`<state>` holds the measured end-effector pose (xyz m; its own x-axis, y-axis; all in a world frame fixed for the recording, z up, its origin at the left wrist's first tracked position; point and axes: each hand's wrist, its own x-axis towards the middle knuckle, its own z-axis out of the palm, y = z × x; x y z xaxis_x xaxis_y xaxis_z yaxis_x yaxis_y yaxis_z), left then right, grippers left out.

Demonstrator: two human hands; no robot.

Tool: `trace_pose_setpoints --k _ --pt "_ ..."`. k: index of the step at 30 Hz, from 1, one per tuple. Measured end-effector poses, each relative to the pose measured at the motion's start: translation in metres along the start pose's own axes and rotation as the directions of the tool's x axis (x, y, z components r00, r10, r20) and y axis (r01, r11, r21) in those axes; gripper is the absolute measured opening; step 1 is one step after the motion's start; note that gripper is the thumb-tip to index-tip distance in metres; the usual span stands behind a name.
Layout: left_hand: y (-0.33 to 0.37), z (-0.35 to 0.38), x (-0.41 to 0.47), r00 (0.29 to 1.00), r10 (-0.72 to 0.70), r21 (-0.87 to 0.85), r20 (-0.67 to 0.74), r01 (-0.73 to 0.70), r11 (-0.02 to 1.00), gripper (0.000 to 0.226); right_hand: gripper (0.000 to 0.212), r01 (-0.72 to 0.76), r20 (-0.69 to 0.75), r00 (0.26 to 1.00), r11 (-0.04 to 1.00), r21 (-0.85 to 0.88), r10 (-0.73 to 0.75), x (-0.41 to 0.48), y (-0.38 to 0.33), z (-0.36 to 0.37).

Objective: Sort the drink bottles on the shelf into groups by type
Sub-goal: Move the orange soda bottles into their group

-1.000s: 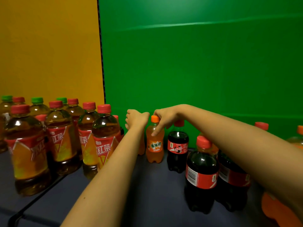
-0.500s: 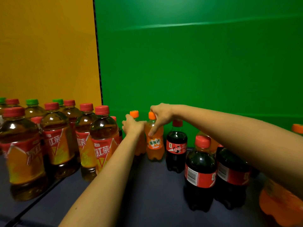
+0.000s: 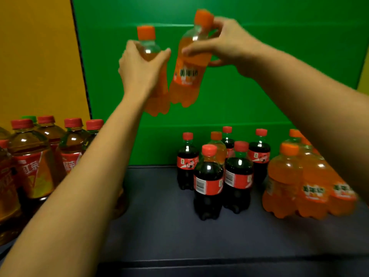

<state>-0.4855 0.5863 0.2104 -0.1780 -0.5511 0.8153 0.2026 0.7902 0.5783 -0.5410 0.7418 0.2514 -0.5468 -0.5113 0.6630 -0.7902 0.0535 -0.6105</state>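
A green back panel (image 3: 259, 86) fills most of the frame, with a yellow panel (image 3: 36, 56) joining it on the left. Below them runs the dark shelf (image 3: 159, 226). At the left edge of the frame stands a crowd of large tea bottles (image 3: 32, 168) with red labels, most with red caps and 1 with a green cap at the back. At the right edge a tight cluster of orange soda bottles (image 3: 311, 186) stands on the shelf, partly hidden by the right forearm. Between these groups, right of centre, stand 5 small cola bottles (image 3: 207, 182) with red caps, and 1 orange-filled bottle (image 3: 218, 150) stands among them. Both arms reach up into the upper middle of the frame. The left hand (image 3: 139, 64) is wrapped round the shoulder of an upright orange soda bottle (image 3: 148, 47), thumb on its right side. The right hand (image 3: 225, 45) grips the neck and shoulder of a second orange soda bottle (image 3: 187, 76), tilted with its cap to the upper right. Both are held high above the shelf, their lower bodies just beside each other; I cannot tell if they touch
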Motion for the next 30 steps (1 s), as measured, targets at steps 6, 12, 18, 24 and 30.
trace_pose_setpoints --k 6,12,18,24,30 --pt "0.041 -0.009 -0.038 0.968 0.028 -0.379 0.250 0.071 0.923 0.037 0.038 0.064 -0.215 0.975 0.997 0.034 -0.055 -0.072 -0.017 -0.044" --pt "0.060 0.007 -0.115 0.902 0.091 -0.509 0.422 0.152 0.847 0.035 0.027 -0.014 -0.322 0.947 1.000 0.014 0.018 -0.157 0.012 -0.072" --pt "0.064 0.036 -0.196 0.883 0.044 -0.520 0.468 0.235 0.821 0.044 0.047 -0.099 -0.422 0.901 0.995 0.028 0.101 -0.221 0.064 -0.093" --pt "0.064 0.065 -0.249 0.907 -0.005 -0.432 0.420 0.205 0.878 0.029 0.055 -0.245 -0.520 0.832 0.969 -0.031 0.194 -0.261 0.123 -0.099" --pt "0.064 0.089 -0.281 0.916 -0.073 -0.371 0.395 0.232 0.899 0.026 0.057 -0.286 -0.537 0.812 0.958 -0.026 0.228 -0.275 0.156 -0.093"
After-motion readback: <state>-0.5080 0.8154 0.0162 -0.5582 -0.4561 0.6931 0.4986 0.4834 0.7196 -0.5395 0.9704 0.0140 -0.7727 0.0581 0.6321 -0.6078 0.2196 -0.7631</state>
